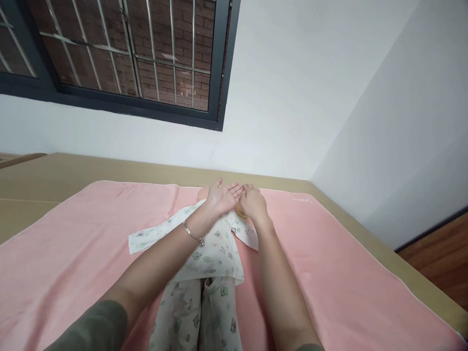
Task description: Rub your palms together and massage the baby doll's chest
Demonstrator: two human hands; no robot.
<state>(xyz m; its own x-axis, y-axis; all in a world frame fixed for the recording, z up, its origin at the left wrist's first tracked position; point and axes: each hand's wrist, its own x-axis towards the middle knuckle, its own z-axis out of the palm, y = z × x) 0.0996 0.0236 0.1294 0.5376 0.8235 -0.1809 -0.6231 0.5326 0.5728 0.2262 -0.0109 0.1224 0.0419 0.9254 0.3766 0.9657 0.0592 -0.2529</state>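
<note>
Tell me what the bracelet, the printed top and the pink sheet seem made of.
Bracelet: likely polished metal, silvery with bright glints. Printed top: probably thin, matte, cotton-like cloth, lying limp. Pink sheet: matte fabric, perhaps fleecy, softly creased.

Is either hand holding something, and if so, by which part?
The left hand is open, palm up, holding nothing. The right hand partly covers a yellowish item; whether it grips that, and by which part, cannot be told.
</note>
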